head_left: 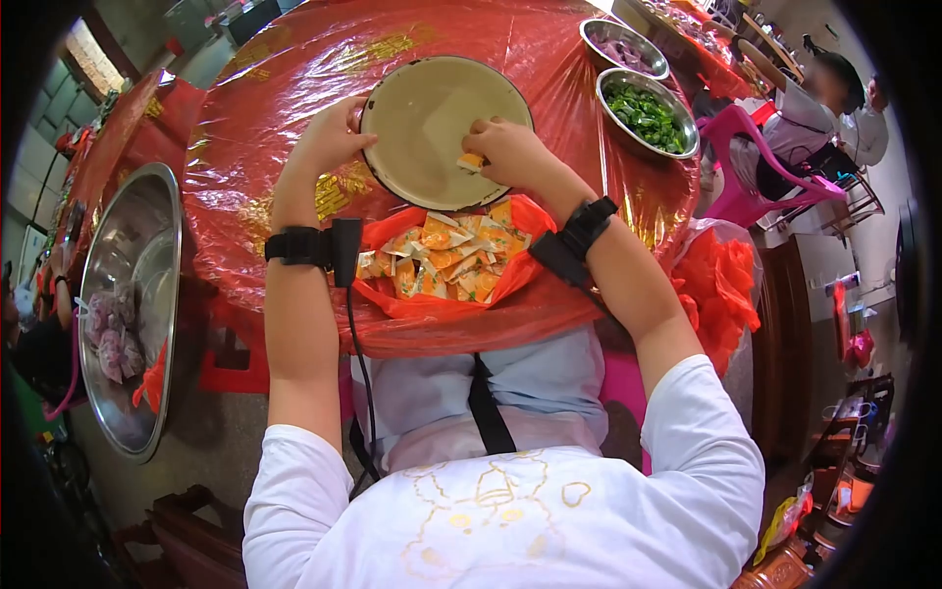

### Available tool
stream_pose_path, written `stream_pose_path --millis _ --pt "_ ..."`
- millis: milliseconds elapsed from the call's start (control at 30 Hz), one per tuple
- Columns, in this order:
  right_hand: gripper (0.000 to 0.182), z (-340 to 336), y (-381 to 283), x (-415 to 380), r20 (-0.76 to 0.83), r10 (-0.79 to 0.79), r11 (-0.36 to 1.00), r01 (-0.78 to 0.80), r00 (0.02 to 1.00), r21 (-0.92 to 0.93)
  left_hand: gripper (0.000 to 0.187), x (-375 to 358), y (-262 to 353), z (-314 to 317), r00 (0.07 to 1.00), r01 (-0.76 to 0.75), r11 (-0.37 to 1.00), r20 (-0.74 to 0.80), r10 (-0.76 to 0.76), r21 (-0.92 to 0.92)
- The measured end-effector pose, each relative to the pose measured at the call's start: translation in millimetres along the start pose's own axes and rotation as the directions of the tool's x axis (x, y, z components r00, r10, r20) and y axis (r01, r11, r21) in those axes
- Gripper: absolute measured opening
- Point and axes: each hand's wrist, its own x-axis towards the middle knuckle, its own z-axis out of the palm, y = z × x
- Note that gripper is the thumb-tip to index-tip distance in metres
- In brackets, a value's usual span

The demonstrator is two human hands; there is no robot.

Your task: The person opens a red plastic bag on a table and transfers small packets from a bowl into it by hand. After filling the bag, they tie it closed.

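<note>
A round cream enamel basin [422, 118] with a dark rim rests on the red plastic-covered table [265, 118]. My left hand [339, 134] grips its left rim, thumb over the edge. Inside the basin's right side, my right hand [505, 152] pinches a small orange and white packet [471, 162]. Directly below the basin, near the table's front edge, lies an open red plastic bag [392, 302] full of similar packets [442, 255].
A steel bowl of chopped greens [643, 113] and another steel bowl [625, 49] stand at the right. A large steel basin [132, 294] with bagged items is at the left. Red bags [716, 294] hang right; a seated person [800, 118] is beyond a pink chair [726, 167].
</note>
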Motion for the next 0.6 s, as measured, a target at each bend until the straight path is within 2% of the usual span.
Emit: stream_pose_path --millis 67,100,167,200,267,333,367,400,433,533,600 --pt "0.028 -1.3 -0.6 -1.9 -0.087 0.010 0.997 -0.003 0.996 0.074 0.055 -0.1 -1.9 1.7 1.000 -0.002 0.999 -0.006 0.002 0.032" --pt "0.028 -3.0 -0.9 -2.3 -0.086 0.010 0.997 -0.004 0.996 0.076 0.054 0.4 -2.8 2.3 0.999 0.039 0.999 0.004 -0.039 -0.008" --pt "0.028 -7.7 -0.9 -1.2 -0.199 0.060 0.980 -0.020 0.978 0.198 0.052 2.3 -6.3 2.0 0.997 0.081 0.996 0.013 -0.080 -0.047" --pt "0.028 -13.3 -4.4 -1.6 -0.199 0.056 0.980 -0.016 0.978 0.198 0.052 4.4 -13.5 2.5 0.991 0.122 0.988 0.066 -0.116 -0.099" --pt "0.032 -32.3 -20.2 -6.9 -0.272 0.121 0.859 0.036 0.955 0.510 0.052 4.8 -19.9 3.8 0.982 0.168 0.975 0.115 -0.151 -0.149" --pt "0.031 -61.9 -57.5 -21.8 -0.188 -0.159 0.671 0.246 0.969 0.699 0.053 4.9 -18.9 0.3 0.971 0.214 0.977 0.113 -0.209 -0.026" --pt "0.031 -58.3 -65.2 -24.8 -0.190 -0.166 0.667 0.252 0.968 0.701 0.057 3.2 -15.6 -1.5 0.965 0.229 0.973 0.133 -0.226 -0.010" --pt "0.032 -53.3 -72.1 -26.8 -0.038 -0.373 0.717 0.314 0.927 0.622 0.057 0.9 -13.4 -2.3 0.964 0.235 0.972 0.130 -0.232 -0.008" --pt "0.033 -49.6 -75.6 -27.3 0.134 -0.540 0.740 0.393 0.831 0.546 0.057 -1.4 -10.9 -2.8 0.961 0.259 0.966 0.101 -0.257 -0.014" --pt "0.040 -47.8 -76.5 -23.0 0.197 -0.566 0.731 0.378 0.800 0.568 0.060 -7.6 1.1 -11.5 0.951 0.307 0.952 0.041 -0.306 -0.007" --pt "0.037 -59.7 -67.0 -26.3 0.150 -0.573 0.703 0.389 0.806 0.596 0.057 -10.5 5.5 -22.4 0.962 0.271 0.962 0.041 -0.270 -0.038"
